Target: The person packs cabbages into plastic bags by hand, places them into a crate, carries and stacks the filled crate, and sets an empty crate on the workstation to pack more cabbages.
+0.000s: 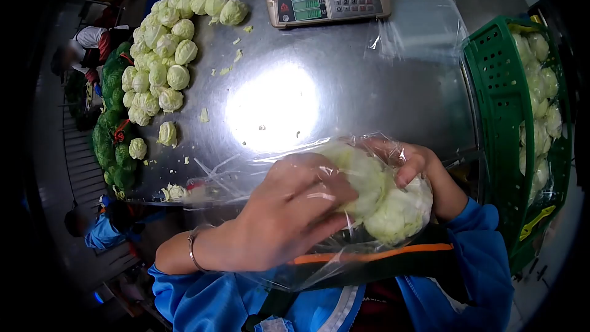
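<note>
My left hand (pixel 295 206), with a thin bracelet at the wrist, reaches across a clear plastic bag (pixel 332 264). Its fingers are curled against a pale green cabbage (pixel 359 175), and shiny film overlaps the knuckles; some fingertips are hidden. A second cabbage (pixel 399 212) sits beside the first, inside the film. My right hand (pixel 409 160) grips this cabbage through the plastic from the far right side, thumb on top and the other fingers mostly hidden. The bag's loose end stretches left over the table edge.
On the metal table (pixel 369 98), a pile of cabbages (pixel 160 55) lies at the left, near green net sacks (pixel 114 141). A digital scale (pixel 329 1) stands at the back. Bagged cabbages fill a green crate (pixel 501 117) on the right. Other people (pixel 101 46) are at far left.
</note>
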Tool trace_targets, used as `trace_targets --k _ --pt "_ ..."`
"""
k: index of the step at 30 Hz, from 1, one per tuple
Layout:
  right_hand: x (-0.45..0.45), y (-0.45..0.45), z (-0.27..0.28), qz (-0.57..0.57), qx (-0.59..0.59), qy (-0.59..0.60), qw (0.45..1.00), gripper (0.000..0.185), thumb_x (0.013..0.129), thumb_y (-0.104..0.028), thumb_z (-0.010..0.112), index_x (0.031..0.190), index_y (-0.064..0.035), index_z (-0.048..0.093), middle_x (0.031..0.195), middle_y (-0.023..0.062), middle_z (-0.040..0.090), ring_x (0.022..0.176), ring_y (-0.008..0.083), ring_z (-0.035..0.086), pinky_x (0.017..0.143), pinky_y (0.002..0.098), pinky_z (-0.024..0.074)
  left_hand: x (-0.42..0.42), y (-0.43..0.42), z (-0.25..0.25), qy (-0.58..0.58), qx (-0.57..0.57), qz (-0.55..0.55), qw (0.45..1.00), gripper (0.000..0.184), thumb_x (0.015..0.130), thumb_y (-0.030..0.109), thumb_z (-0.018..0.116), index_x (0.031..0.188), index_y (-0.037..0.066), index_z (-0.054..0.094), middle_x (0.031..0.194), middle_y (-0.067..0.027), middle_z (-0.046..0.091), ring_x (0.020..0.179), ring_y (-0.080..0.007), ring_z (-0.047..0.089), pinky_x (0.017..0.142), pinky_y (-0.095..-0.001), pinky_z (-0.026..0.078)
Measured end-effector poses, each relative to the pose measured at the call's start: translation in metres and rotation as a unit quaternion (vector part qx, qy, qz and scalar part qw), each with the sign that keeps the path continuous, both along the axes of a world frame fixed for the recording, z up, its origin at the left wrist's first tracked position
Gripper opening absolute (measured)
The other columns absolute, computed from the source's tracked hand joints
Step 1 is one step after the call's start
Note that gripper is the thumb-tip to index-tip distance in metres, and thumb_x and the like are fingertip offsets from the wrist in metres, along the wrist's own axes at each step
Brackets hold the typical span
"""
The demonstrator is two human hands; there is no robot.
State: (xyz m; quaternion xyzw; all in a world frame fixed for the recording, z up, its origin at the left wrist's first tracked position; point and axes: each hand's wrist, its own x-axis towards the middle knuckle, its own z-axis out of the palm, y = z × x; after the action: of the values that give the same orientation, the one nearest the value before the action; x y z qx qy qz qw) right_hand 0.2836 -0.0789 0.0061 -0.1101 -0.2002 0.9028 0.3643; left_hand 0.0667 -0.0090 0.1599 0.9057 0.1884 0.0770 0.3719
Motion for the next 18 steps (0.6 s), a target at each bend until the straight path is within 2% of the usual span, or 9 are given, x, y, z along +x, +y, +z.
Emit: trace_targets --k 4,7,10,14,16,18 --pt "-0.001 -0.001 -0.021 0.031 0.017 0.020 0.999 0.096 0.060 -0.013 0.068 0.141 -0.0014 0.018 0.139 0.0205 0.031 0.127 0.0298 0.034 0.103 0.0371 0.0292 0.006 -0.001 0.007 0.066 -0.100 0.061 0.991 0.029 0.068 0.015 0.077 0.093 0.008 0.064 0.092 -0.0059 0.062 0.082 -0.0188 0.056 0.076 -0.0314 0.043" --pt "0.001 -0.002 -0.024 0.036 0.017 0.024 0.999 0.095 0.061 -0.013 0.068 0.141 -0.0008 0.018 0.140 0.0207 0.030 0.127 0.0298 0.035 0.103 0.0368 0.0287 0.000 -0.001 0.006 0.073 -0.079 -0.004 0.994 0.022 0.069 0.014 0.076 0.087 0.009 0.065 0.088 -0.0037 0.062 0.081 -0.0154 0.056 0.075 -0.0297 0.042" --pt "0.000 -0.001 -0.019 0.035 0.019 0.043 0.998 0.096 0.060 -0.015 0.068 0.141 0.0001 0.018 0.140 0.0212 0.029 0.127 0.0303 0.034 0.104 0.0371 0.0282 -0.007 0.002 -0.002 0.011 -0.066 -0.037 0.997 0.024 0.068 0.016 0.077 0.088 0.009 0.065 0.084 -0.0032 0.062 0.080 -0.0147 0.056 0.074 -0.0282 0.041" --pt "-0.002 -0.002 -0.022 0.003 0.041 0.040 0.998 0.098 0.059 -0.017 0.068 0.141 0.0011 0.017 0.140 0.0219 0.028 0.128 0.0313 0.034 0.104 0.0375 0.0284 -0.010 0.008 0.002 0.017 -0.112 0.009 0.993 0.029 0.066 0.013 0.077 0.092 0.009 0.065 0.082 -0.0021 0.061 0.078 -0.0149 0.056 0.072 -0.0289 0.043" --pt "-0.003 -0.001 -0.016 0.011 -0.003 0.055 0.998 0.098 0.059 -0.017 0.068 0.141 0.0010 0.018 0.140 0.0227 0.028 0.127 0.0322 0.035 0.103 0.0383 0.0309 -0.003 0.003 0.002 0.045 -0.104 0.032 0.993 0.031 0.065 0.012 0.078 0.093 0.009 0.065 0.081 -0.0018 0.060 0.077 -0.0155 0.056 0.070 -0.0291 0.043" --pt "-0.003 -0.002 -0.002 0.003 -0.046 0.049 0.998 0.098 0.059 -0.018 0.069 0.140 0.0009 0.017 0.140 0.0236 0.028 0.126 0.0333 0.036 0.102 0.0391 0.0335 -0.001 0.000 -0.002 0.032 -0.053 0.008 0.998 0.032 0.064 0.011 0.078 0.093 0.007 0.064 0.081 -0.0034 0.059 0.077 -0.0166 0.056 0.068 -0.0298 0.044"
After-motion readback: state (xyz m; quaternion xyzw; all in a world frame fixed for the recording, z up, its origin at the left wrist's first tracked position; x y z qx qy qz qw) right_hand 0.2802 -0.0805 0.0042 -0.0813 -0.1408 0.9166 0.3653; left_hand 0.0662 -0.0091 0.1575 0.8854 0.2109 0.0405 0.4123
